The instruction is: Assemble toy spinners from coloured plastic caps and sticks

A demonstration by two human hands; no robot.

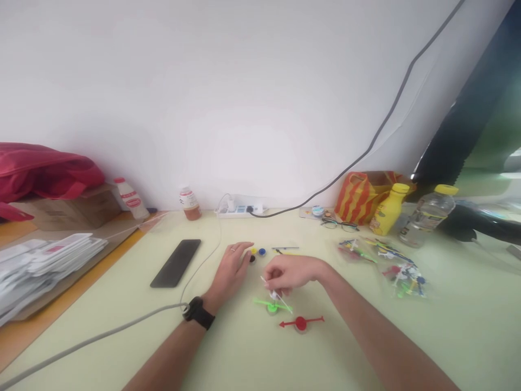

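Note:
My left hand (231,269) lies on the pale green table, fingers stretched toward small yellow, blue and dark round caps (256,253). It wears a ring and a black watch (198,312). My right hand (288,273) is curled in a pinch on a thin white stick piece (277,294), just above a green spinner-like part (270,305). A red arrow-shaped part with a round hub (301,323) lies just in front of it.
A black phone (176,263) lies left, with a grey cable (101,336) crossing the table. Bags of coloured plastic parts (401,270), two bottles (388,209) and a striped bag (358,203) sit right. A power strip (240,208), small bottles, cardboard boxes and stacked white packets (44,263) stand at the back and left.

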